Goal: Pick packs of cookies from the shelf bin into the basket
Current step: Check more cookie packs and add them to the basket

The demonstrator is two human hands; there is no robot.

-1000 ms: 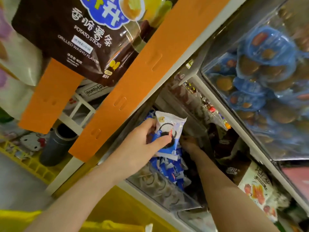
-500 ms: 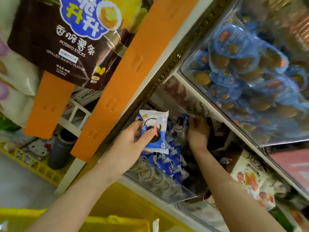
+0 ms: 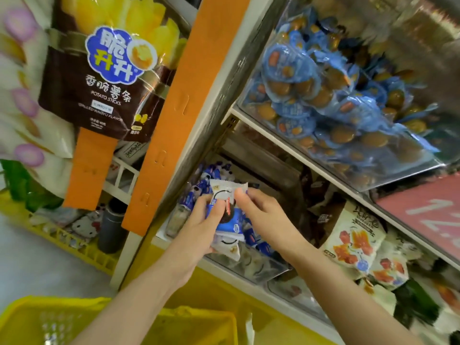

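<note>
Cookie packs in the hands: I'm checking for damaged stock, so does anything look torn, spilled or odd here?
Nothing stands out. The cookie packs gripped by the left hand and pinched by the right hand show no tear or spilled crumbs; the rest lie in a loose heap in the clear bin.

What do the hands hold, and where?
Left hand grips cookie packs by their left side; right hand pinches their upper right edge.

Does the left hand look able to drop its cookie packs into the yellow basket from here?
Likely yes: the left hand grips the cookie packs, and the open basket below looks unobstructed.
</note>
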